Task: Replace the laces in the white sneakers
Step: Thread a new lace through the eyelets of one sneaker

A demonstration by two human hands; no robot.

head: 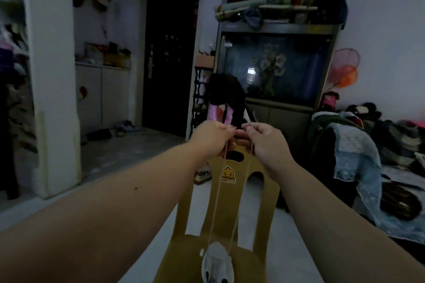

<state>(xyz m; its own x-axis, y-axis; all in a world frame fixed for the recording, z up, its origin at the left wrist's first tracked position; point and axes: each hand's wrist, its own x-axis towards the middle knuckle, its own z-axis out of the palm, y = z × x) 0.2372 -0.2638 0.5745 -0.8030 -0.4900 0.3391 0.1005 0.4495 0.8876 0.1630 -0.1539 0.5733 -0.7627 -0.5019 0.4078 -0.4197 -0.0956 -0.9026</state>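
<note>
The fingers (226,127) of the left hand (212,135) are curled and pinch one end of the lace (218,190). The fingers (251,131) of the right hand (266,142) are likewise curled and pinch the other end. Both hands are held close together above the top of the chair (271,204). From each hand one strand of the lace runs down in front of the chair back, passing beside the duck sticker (227,174), to the white sneaker (216,264). The sneaker rests on the chair seat, and the frame edge cuts off its near end. A dark bundle (226,92) with pink strips (215,114) sits at the top of the chair back. The hands hide its lower part, and contact with the left hand cannot be determined. A sandal (203,176) lies on the floor beyond the chair, to its left. A fish tank (271,66) on a cabinet stands behind the chair. A dark door (170,60) is further back, left of the chair. A heap of clothes (356,161) lies right of the chair.
</note>
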